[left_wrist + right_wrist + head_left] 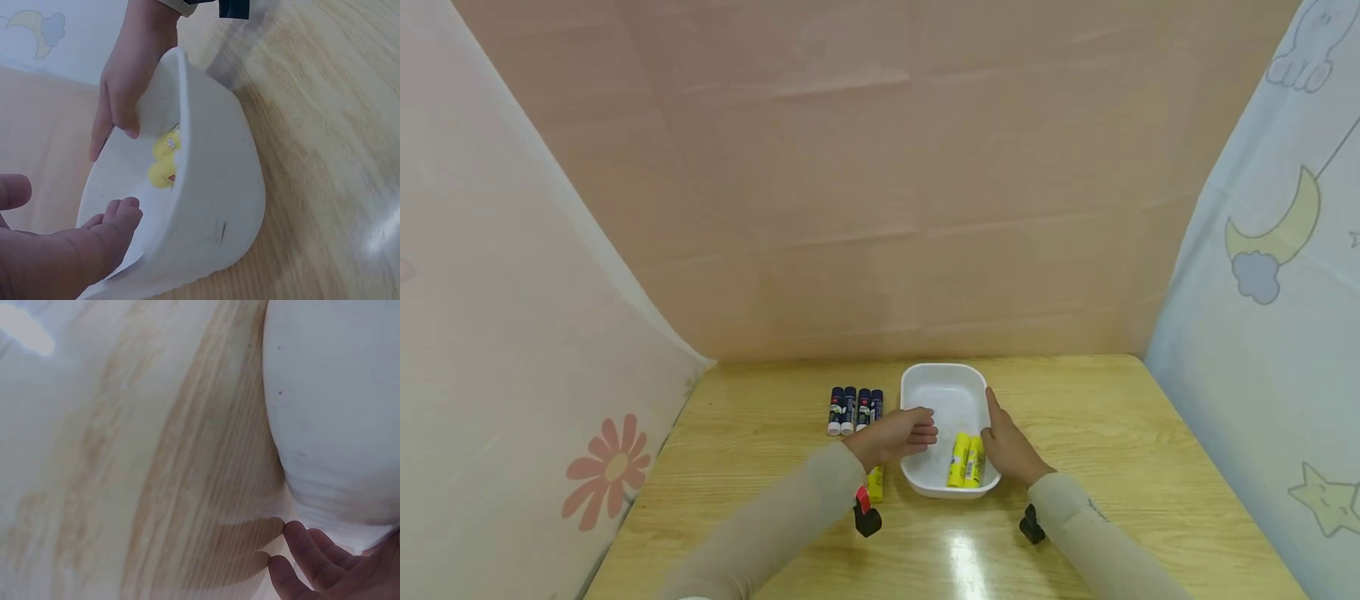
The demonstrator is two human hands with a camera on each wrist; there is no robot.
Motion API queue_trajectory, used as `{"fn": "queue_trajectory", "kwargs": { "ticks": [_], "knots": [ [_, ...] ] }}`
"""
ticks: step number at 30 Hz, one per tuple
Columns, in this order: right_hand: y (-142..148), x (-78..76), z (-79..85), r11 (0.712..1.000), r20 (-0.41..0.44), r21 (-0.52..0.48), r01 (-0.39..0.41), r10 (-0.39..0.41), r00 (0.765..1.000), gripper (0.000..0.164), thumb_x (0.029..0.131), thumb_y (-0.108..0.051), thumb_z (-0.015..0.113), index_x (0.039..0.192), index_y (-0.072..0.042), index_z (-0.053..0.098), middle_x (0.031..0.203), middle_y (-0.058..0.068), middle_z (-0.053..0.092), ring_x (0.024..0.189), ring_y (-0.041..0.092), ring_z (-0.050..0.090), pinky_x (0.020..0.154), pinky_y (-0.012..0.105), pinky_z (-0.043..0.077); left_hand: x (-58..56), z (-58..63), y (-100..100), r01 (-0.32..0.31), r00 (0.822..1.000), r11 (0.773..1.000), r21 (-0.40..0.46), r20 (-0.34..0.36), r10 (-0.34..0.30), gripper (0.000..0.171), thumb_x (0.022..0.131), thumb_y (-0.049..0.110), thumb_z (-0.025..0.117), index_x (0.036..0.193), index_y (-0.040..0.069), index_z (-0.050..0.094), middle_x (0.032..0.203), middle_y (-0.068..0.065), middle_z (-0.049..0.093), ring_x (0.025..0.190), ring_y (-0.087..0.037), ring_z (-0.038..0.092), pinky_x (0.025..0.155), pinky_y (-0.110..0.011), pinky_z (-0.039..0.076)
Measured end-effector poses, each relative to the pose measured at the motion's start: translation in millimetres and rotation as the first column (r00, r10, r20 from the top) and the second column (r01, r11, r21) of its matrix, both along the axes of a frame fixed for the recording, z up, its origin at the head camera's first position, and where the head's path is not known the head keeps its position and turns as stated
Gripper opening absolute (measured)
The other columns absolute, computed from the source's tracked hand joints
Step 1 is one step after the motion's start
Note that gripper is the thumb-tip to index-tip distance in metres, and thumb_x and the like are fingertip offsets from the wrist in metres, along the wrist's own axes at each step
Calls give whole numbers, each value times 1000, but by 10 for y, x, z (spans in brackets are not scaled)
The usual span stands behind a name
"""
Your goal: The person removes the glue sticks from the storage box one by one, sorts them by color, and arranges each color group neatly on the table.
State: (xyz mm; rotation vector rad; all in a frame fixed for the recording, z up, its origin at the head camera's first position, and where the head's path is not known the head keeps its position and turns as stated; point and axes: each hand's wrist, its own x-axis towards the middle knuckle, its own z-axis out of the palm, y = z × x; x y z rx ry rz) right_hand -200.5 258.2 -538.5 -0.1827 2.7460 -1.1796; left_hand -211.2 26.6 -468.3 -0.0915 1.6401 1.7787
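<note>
A white plastic basin (943, 373) stands on the table, with two yellow glue sticks (966, 460) lying side by side in its near right corner. My right hand (1009, 446) holds the basin's right wall, thumb inside and fingers along the outside; in the right wrist view its fingers (312, 556) lie beside the outer wall. Over the left rim reaches my left hand (895, 437), fingers extended above the inside and nothing in them. The left wrist view shows its thumb (14, 190) spread away from the other fingers.
Several dark blue glue sticks (841, 408) with white ends stand in a row left of the basin. Another yellow stick (876, 485) shows partly behind the left wrist. Cloth walls close off the wooden table (1112, 433) at the back and both sides.
</note>
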Motion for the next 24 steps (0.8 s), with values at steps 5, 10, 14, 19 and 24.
{"fn": "queue_trajectory", "kwargs": {
  "ticks": [5,10,14,19,24],
  "knots": [
    [-4,1,1,1000,-12,-1,4,-4,1000,68,101,-9,34,155,-7,-6,150,36,22,130,48,39,100,59,40,9,-81,114,-15,1000,1000,-7,11,15,56,100,26,53,138,-12,37,130,-25,48,124,-40,47,108,-47,37],
    [-11,6,-8,1000,-20,7,3,-3,1000,68,101,-9,35,155,-6,-6,149,36,23,129,47,41,100,58,41,12,-159,167,-23,999,998,-51,35,25,60,99,29,54,137,-15,38,128,-26,49,120,-37,50,107,-45,39],
    [-22,10,-7,1000,-13,7,2,-2,1000,68,101,-9,34,155,-7,-6,149,36,23,129,47,40,100,58,40,7,-223,172,-15,997,998,-56,78,20,62,98,31,56,135,-16,39,125,-25,52,117,-34,51,107,-44,39],
    [-12,10,9,1000,-36,22,-1,2,999,67,101,-8,34,155,-5,-5,148,38,22,130,49,39,101,60,39,-7,-257,189,-20,994,999,-48,110,26,64,97,32,58,134,-16,40,123,-25,53,117,-33,52,107,-43,39],
    [10,10,27,1000,-50,19,1,0,999,67,100,-6,35,155,-3,-4,148,38,23,131,50,36,103,61,35,15,-262,237,-36,990,998,-46,134,42,61,97,30,58,132,-16,40,122,-26,53,116,-34,52,106,-43,40]
  ]
}}
